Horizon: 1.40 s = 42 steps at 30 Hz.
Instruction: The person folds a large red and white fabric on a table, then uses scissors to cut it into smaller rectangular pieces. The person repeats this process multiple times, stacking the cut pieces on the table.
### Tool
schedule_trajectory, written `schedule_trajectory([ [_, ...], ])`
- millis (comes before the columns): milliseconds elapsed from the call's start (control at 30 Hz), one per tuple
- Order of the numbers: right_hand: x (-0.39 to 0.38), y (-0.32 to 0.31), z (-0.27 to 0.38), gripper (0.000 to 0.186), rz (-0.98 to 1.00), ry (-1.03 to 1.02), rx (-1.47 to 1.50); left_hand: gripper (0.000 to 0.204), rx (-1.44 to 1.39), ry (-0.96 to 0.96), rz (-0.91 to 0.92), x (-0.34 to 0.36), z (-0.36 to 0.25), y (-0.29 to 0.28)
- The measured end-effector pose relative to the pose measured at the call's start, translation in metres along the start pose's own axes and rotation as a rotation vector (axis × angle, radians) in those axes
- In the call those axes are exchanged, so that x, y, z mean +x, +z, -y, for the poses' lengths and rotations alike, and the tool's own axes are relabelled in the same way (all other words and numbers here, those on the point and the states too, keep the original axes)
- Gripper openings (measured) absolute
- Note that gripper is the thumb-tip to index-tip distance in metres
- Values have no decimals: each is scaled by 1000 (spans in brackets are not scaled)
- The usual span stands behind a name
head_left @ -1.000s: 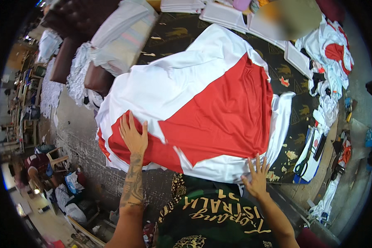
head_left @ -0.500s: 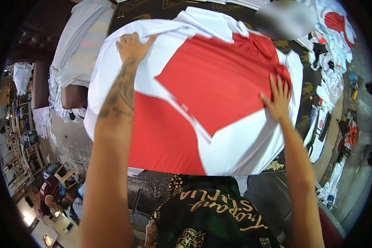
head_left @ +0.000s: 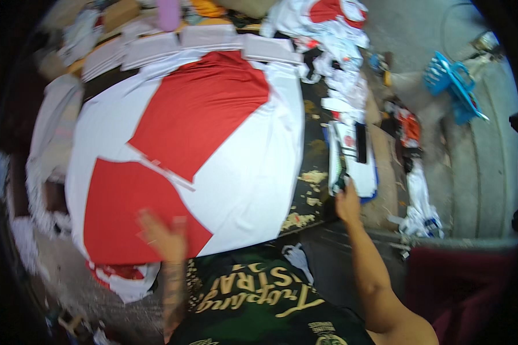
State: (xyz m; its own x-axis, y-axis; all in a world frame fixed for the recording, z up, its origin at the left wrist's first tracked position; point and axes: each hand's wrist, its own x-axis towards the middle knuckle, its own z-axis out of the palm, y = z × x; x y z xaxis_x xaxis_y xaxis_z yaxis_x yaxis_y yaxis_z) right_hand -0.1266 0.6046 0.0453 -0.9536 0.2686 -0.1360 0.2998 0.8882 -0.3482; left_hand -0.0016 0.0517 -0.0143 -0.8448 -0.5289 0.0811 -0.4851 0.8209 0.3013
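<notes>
A large red and white fabric panel (head_left: 213, 132) lies spread flat over the dark worktable (head_left: 313, 149). My left hand (head_left: 164, 236), blurred by motion, hovers with its fingers spread at the panel's near edge, over a red section. My right hand (head_left: 346, 202) reaches to the right of the panel, at the near end of a long white board (head_left: 351, 167) on the table's right side. Its fingers are closed around a small dark tool (head_left: 340, 183). A dark slim object (head_left: 361, 142) lies on that board. My green printed shirt (head_left: 253, 299) fills the lower edge.
Folded white pieces (head_left: 213, 40) line the table's far edge. A heap of red and white garments (head_left: 328, 17) sits at the far right. White fabric piles (head_left: 52, 132) hang at the left. A blue plastic item (head_left: 452, 80) and scraps (head_left: 420, 201) lie on the floor.
Both hands have drawn back from the panel's far part. The left one now hovers at the near edge, and the right one has moved off the panel to the white board.
</notes>
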Motion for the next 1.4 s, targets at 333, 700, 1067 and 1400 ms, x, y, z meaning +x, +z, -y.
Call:
schedule_trajectory([
  [333,22,-12,9,43,-87,-243,-141,34,-227,760,517,-92,-149,-13],
  [700,18,-60,-50,36,711,156,782,18,-800,43,340,-80,-124,-26],
  [1067,-81,-10,76,77,1322,-371,107,14,-712,167,366,-88,-136,-30],
  [1400,-81,14,112,69,1262,-137,206,14,-568,387,503,-96,-139,-26],
])
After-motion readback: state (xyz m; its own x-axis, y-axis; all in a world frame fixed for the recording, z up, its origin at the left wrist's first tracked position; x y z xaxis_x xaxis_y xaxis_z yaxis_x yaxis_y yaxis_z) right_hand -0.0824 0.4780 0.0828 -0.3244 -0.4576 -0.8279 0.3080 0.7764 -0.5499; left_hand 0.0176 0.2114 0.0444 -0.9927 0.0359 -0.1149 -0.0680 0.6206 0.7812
